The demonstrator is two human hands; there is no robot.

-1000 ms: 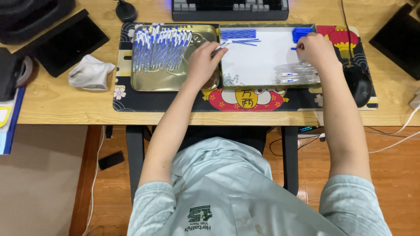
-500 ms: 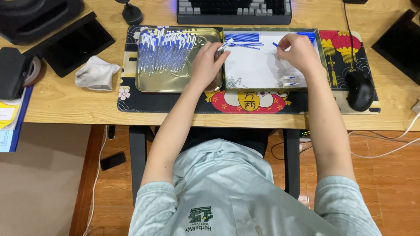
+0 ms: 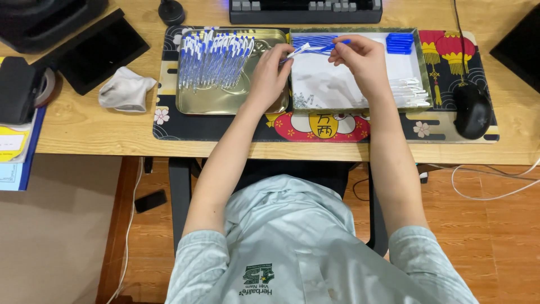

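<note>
Wooden desk (image 3: 101, 126): finished pens (image 3: 216, 59) fill tray (image 3: 225, 104) at 10 o'clock; left hand (image 3: 269, 76) pinches pen barrel (image 3: 297, 52), right hand (image 3: 360, 59) pinches refill (image 3: 340, 41); parts remain.

Desk (image 3: 101, 132) is light wood, pretty matt. Left tray (image 3: 225, 101) is shiny gold-ish metal, properly glossy. The pens (image 3: 214, 56) in it look like smooth white and blue plastic. Rag (image 3: 126, 90) is soft crumpled white cloth. Mouse (image 3: 471, 110) is matt black plastic.
</note>
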